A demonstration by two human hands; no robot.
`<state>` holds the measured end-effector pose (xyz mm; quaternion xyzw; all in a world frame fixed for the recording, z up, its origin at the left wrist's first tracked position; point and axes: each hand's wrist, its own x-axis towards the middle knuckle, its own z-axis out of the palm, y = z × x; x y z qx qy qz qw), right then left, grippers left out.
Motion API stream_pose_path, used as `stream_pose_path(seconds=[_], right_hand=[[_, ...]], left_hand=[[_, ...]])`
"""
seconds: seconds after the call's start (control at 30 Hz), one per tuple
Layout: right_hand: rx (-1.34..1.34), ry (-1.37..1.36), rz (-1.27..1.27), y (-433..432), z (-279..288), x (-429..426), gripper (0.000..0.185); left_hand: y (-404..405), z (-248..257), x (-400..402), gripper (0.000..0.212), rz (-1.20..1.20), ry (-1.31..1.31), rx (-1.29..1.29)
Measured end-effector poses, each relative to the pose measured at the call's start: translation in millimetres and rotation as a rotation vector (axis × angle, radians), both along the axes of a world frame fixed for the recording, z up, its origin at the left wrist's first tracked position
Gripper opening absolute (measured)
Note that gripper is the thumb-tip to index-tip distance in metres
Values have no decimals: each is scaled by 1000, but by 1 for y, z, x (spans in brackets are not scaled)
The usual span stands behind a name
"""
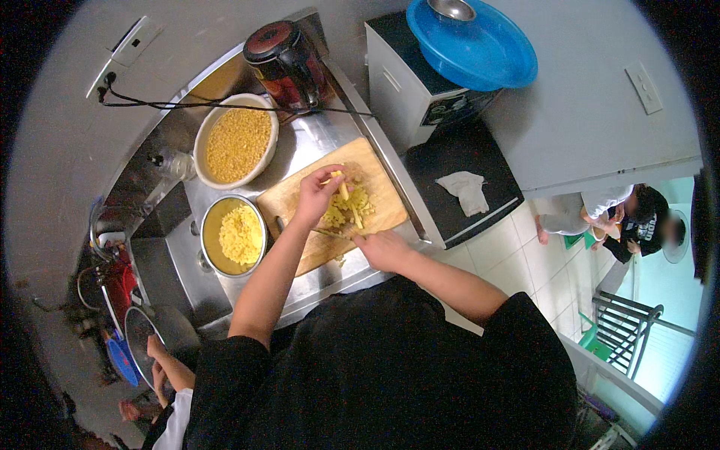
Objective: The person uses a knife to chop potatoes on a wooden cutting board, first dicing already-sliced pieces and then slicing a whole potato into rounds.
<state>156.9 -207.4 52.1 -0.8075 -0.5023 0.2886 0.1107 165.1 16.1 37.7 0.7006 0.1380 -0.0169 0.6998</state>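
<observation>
Over a wooden cutting board, my left hand pinches pale yellow sticks, perhaps potato. My right hand grips a knife at the board's near edge. Its blade points left, partly hidden beneath my left forearm. Small diced yellow pieces are heaped on the board beside and below my left fingers. Left of the board stands a round metal bowl partly filled with diced yellow pieces.
Behind that bowl is a pale basin of yellow kernels or beans, near an electric kettle. Black cords stretch above the steel counter. A white cloth lies on a black surface. Another person's hands reach a large pot.
</observation>
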Motion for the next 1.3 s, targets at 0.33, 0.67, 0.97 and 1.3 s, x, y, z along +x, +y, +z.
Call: stream_pose_path(seconds=[0.33, 0.67, 0.97, 1.3], right_hand=[[-35, 18, -3, 3, 2, 2, 18], [33, -26, -27, -5, -17, -5, 17], [15, -1, -32, -5, -10, -2, 15], [58, -58, 19, -6, -25, -4, 34]], left_hand=[[9, -5, 3, 39, 109, -45, 125], [-2, 20, -2, 27, -328, -195, 698], [-15, 26, 12, 30, -1170, -584, 1313], [-20, -4, 16, 12, -1379, -761, 1342]])
